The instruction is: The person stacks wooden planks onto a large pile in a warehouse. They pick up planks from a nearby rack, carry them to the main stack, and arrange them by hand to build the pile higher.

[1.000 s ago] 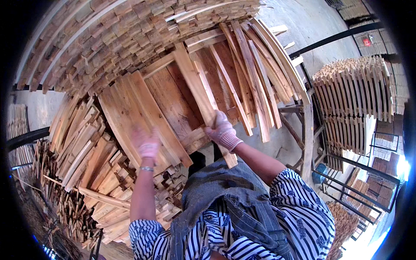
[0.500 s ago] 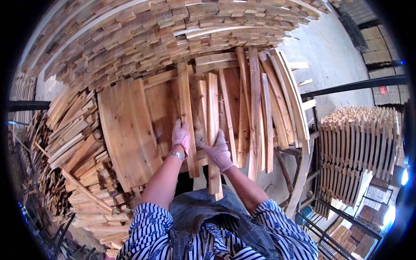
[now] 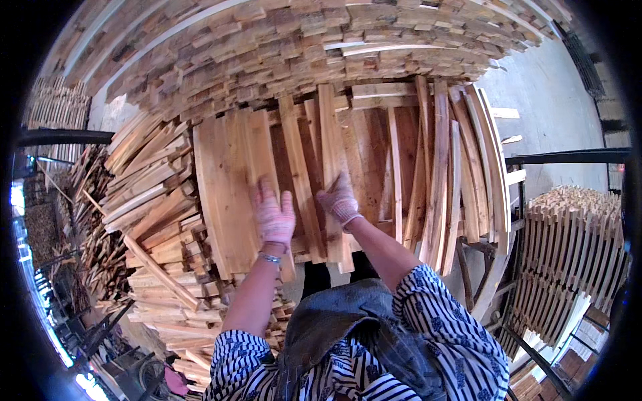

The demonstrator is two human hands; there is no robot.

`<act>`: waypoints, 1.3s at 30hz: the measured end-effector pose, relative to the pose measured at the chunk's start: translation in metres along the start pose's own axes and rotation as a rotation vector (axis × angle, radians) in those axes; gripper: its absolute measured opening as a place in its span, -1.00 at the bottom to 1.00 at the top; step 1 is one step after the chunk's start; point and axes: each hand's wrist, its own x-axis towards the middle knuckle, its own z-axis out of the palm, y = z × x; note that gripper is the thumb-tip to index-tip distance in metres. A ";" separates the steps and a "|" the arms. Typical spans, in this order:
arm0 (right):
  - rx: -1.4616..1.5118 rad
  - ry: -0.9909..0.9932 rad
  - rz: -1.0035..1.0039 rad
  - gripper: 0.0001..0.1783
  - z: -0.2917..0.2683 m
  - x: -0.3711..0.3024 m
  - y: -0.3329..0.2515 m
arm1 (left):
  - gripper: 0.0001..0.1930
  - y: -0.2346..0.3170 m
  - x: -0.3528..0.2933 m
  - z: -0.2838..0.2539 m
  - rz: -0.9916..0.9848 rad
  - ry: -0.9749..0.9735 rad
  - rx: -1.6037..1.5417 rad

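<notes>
My left hand (image 3: pixel 275 215), in a pale knitted glove, has its fingers spread over a narrow wooden plank (image 3: pixel 259 144) at the right edge of the close-set flat boards (image 3: pixel 224 194). My right hand (image 3: pixel 340 199), also gloved, closes over another plank (image 3: pixel 330 137), its thumb on the left side and fingers towards the right. Between the hands lies a slanting wooden slat (image 3: pixel 299 174). The pieces rest on a wooden surface (image 3: pixel 366 147) in front of me. Motion blurs both hands slightly.
A high wall of stacked lumber (image 3: pixel 267 60) stands behind the work surface. More slats (image 3: pixel 438 174) lie to the right. Loose offcuts (image 3: pixel 154 180) are heaped at the left. A dark metal bar (image 3: pixel 568 156) and a slat stack (image 3: pixel 568 247) stand at the right.
My left hand has released the slat it touched and moved left, fingers spreading. My right hand has also moved left among the planks. The whole view has shifted, with the scene moving rightward.
</notes>
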 end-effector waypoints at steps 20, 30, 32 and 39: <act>-0.151 -0.270 -0.012 -0.18 0.016 -0.070 -0.056 | 0.17 -0.126 0.006 -0.024 -0.163 -0.492 0.398; -0.084 -0.290 -0.145 -0.23 0.064 -0.038 0.014 | 0.24 -0.122 0.012 -0.027 -0.141 -0.551 0.485; -0.065 -0.343 -0.124 -0.19 0.047 -0.036 0.010 | 0.28 -0.106 0.020 -0.036 -0.139 -0.607 0.496; -0.752 0.394 -0.269 -0.32 -0.084 -0.017 -0.041 | 0.35 -0.118 0.006 -0.025 -0.171 -0.573 0.500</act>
